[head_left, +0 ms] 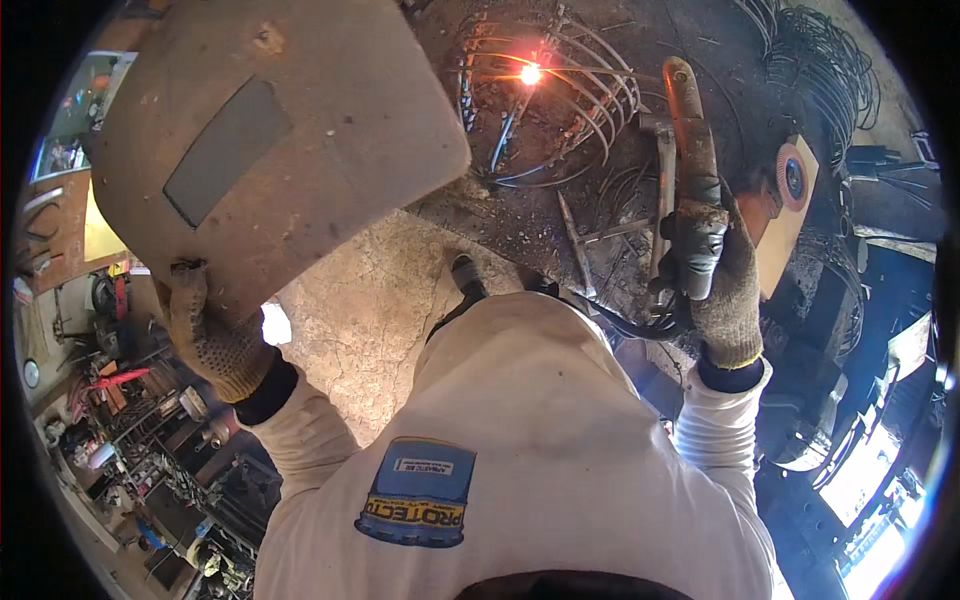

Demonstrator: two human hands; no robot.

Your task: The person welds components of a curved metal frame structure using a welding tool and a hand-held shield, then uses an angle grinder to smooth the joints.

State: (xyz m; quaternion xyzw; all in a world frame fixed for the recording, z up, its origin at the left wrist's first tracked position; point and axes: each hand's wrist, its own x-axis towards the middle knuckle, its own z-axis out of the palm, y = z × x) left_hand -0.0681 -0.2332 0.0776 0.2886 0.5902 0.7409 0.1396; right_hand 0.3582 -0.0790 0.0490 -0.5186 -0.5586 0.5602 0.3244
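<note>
My gloved left hand (215, 335) is closed on the lower edge of a brown welding shield (340, 130) with a dark rectangular window. The shield is held up at the left, over part of the bench. In my gloved right hand (730, 295) is a worn electrode holder (690, 150), pointing away from me. A thin rod runs left from its tip towards a bright glowing spot (530, 74). That spot sits on a frame of curved metal bars (595, 85) lying on the dark bench.
A hammer-like tool (577, 245) lies on the bench near its front edge. A round abrasive disc (791, 175) is by a tan board (790, 235) right of my right hand. Wire coils (825, 70) lie at the far right. Tools and scrap (130, 430) crowd the left side.
</note>
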